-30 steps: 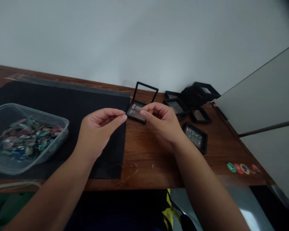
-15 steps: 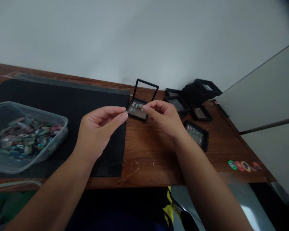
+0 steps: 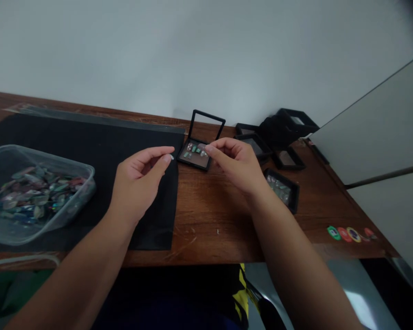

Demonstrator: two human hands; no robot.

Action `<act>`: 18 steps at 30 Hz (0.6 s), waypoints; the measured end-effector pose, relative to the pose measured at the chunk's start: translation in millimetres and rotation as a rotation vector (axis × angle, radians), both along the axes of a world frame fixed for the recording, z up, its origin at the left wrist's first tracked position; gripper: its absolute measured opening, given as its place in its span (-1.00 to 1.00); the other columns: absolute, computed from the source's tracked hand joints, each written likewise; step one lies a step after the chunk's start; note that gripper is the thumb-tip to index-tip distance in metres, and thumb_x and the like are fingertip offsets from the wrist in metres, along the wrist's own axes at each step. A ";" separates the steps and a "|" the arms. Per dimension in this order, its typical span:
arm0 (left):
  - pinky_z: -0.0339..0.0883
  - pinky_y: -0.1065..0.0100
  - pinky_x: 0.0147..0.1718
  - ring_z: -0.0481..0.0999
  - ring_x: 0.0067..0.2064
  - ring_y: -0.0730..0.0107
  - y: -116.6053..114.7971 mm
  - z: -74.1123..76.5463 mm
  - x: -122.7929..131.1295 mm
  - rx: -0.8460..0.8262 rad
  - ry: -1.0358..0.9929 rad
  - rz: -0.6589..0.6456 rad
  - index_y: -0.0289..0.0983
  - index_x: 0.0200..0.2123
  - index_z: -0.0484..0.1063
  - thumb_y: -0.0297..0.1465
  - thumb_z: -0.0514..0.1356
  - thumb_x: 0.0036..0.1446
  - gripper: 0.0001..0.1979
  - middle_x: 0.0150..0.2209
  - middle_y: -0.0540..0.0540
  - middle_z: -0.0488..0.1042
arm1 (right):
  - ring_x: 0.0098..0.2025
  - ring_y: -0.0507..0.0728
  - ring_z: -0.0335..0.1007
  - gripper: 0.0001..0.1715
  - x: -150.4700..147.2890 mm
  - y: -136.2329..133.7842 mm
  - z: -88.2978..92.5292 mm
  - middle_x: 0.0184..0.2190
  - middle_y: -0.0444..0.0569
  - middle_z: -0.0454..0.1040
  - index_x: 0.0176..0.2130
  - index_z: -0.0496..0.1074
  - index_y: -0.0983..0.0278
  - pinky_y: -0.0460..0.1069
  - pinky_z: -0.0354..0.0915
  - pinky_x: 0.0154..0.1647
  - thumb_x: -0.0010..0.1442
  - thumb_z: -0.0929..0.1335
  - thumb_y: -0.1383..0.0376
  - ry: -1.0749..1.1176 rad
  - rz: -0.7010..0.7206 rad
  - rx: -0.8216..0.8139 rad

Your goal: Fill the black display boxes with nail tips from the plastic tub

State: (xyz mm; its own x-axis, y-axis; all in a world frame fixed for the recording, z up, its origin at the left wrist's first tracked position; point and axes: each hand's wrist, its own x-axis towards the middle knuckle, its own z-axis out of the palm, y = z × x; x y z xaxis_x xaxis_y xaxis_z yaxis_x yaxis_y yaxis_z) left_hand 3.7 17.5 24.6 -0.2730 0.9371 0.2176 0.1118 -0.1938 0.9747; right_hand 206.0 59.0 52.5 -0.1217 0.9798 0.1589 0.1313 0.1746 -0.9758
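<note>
An open black case [image 3: 194, 161] stands on the wooden table, its framed lid tilted up at the back and several small green, pink and clear pieces lying inside. My right hand [image 3: 236, 162] is at the case's right edge, thumb and forefinger pinched at the pieces; what they hold is too small to make out. Left of the case, above the black mat [image 3: 158, 206], is my left hand [image 3: 137, 178]. A tiny pale piece [image 3: 172, 157] sits on its thumb tip, with the forefinger a little above it.
A clear plastic tub [image 3: 67, 215] of many glossy flakes stands on the mat at left. Several black cases [image 3: 289, 158] are stacked and spread at right, one [image 3: 294, 197] holding pieces. Round coloured stickers [image 3: 344, 234] lie near the front right edge. A wall rises behind.
My left hand has drawn back left from the case, and its thumb and forefinger have parted, showing the pale piece. My right hand stays pinched at the case with little movement.
</note>
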 end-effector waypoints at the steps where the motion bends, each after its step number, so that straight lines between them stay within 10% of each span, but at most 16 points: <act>1: 0.36 0.43 -0.37 0.49 -0.33 0.42 0.8 -0.5 -0.5 0.002 0.029 -0.001 -0.14 -0.13 0.70 -0.28 0.38 0.16 -0.79 -0.23 -0.03 0.66 | -0.50 -0.03 0.17 -0.65 -0.1 -0.6 1.0 -0.53 -0.15 0.43 -0.37 0.52 0.27 -0.07 0.07 -0.49 0.10 0.53 0.05 0.003 -0.001 0.004; 18: 0.43 0.04 -0.07 0.61 -0.12 -0.04 63.2 9.0 32.1 0.125 0.922 -0.225 -0.17 -0.17 0.67 -0.39 0.18 0.18 -0.75 -0.13 -0.20 0.67 | -0.58 -0.07 0.10 -0.67 13.8 7.9 10.5 -0.60 -0.23 0.33 -0.42 0.46 0.25 -0.09 0.08 -0.55 0.21 0.51 0.10 0.198 -0.009 -0.053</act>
